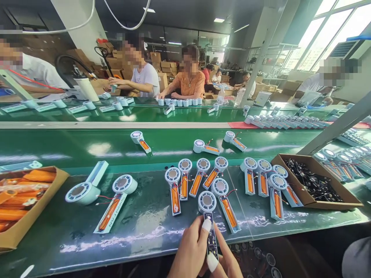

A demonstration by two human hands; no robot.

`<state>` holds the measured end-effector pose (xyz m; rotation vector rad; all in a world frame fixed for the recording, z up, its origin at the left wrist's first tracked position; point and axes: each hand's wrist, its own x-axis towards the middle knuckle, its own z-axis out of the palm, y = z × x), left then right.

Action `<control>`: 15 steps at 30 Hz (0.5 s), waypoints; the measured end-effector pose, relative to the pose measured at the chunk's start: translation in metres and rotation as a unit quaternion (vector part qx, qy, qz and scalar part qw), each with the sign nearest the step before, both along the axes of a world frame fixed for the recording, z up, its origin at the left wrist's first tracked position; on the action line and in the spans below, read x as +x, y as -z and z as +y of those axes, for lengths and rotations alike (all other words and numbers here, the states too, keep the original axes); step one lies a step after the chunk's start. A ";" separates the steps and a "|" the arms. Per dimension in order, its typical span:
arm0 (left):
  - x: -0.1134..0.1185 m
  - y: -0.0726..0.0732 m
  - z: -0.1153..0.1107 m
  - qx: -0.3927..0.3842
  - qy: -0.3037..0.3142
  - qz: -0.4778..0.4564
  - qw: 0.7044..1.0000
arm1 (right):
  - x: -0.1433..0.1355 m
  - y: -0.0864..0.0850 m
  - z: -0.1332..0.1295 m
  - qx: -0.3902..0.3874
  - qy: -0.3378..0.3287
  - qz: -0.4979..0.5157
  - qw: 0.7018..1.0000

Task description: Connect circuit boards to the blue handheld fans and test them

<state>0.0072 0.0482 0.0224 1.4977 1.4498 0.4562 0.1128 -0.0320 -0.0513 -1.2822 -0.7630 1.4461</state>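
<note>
Across the green counter [145, 208] lie handheld fans [124, 184]; our left grip [189, 243] and right grip [229, 258] clamp another fan [207, 200] and its dark circuit board [212, 240].

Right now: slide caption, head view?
Left hand and right hand hold a pale round-headed plastic device and black circuit board at a green worktable.

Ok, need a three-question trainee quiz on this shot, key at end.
1. True or false: the left hand and right hand hold the same round-headed pale-blue plastic device.
2. What shows between the hands, below that device's head?
3. Where in the picture is the brown cardboard box of long orange packs? A far left, B centre, C far right.
Key: 1 true; 2 long black circuit board; 3 A.
</note>
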 end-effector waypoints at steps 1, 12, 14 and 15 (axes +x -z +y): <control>0.000 -0.004 0.006 0.017 0.035 0.061 0.997 | 0.003 0.001 0.004 0.010 -0.022 -0.044 0.999; -0.009 -0.006 0.055 0.089 0.048 0.227 0.969 | 0.084 -0.084 0.060 0.066 -0.101 -0.434 0.893; -0.011 -0.004 0.061 0.112 0.037 0.232 0.965 | 0.143 -0.106 0.071 0.017 0.066 -0.534 0.842; -0.012 -0.004 0.062 0.122 0.035 0.236 0.963 | 0.176 -0.115 0.075 0.000 0.118 -0.557 0.822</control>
